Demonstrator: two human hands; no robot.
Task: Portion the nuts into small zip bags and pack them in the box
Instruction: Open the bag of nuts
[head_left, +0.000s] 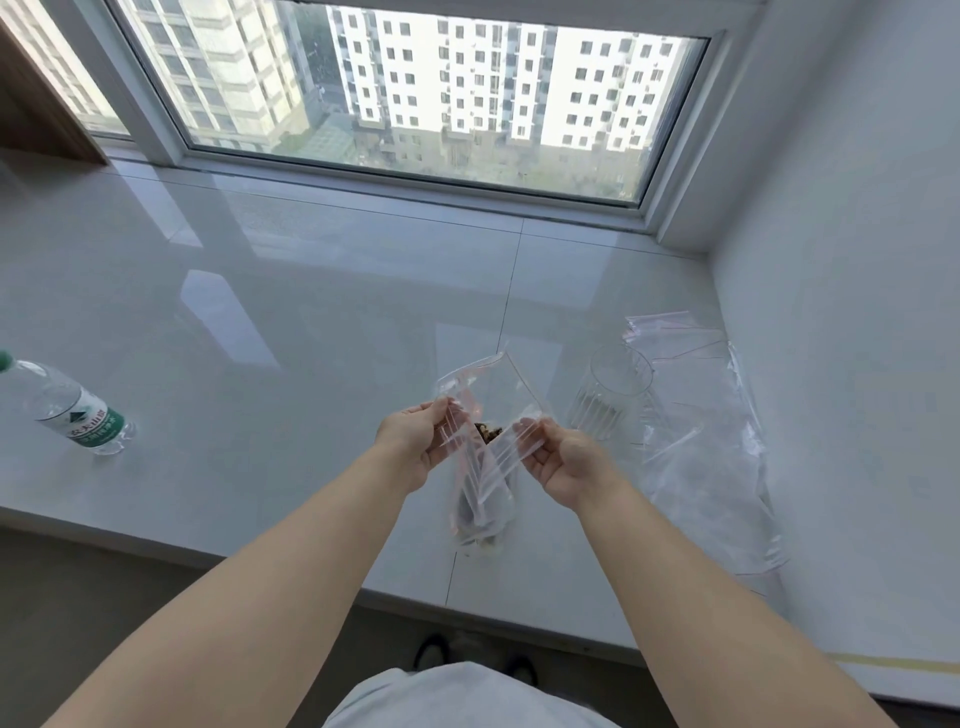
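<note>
Your work surface is the big white glossy sill (311, 291) under the window (415, 88), w/ the white wall (857, 260) closing it off on your right.

Next in size: a large clear plastic bag (727, 467) lies flat on the sill at the right, near the wall. On its far end sits a loose stack of small zip bags (670, 335) w/ pink seal strips, empty as far as you can see.

A water bottle (72, 408) w/ a green-and-white label stands far left, well apart from everything else.

A clear ribbed glass (610, 397) stands upright just left of the large bag, beside your right hand. Can't tell if anything's in it.

Center of the sill: you're holding a zip bag (485, 395) up by its mouth, both hands at about the same height. Your left hand (415, 441) pinches the left edge of the opening w/ curled fingers; your right hand (563, 465) pinches the right edge the same way, palm turned up. The bag hangs down between them toward the sill's front edge.

Smallest: the nuts (488, 432), a dark brown clump visible thru the plastic between your 2 hands. More dark contents show near the bag's bottom, blurred by folded plastic.

No box in view.
</note>
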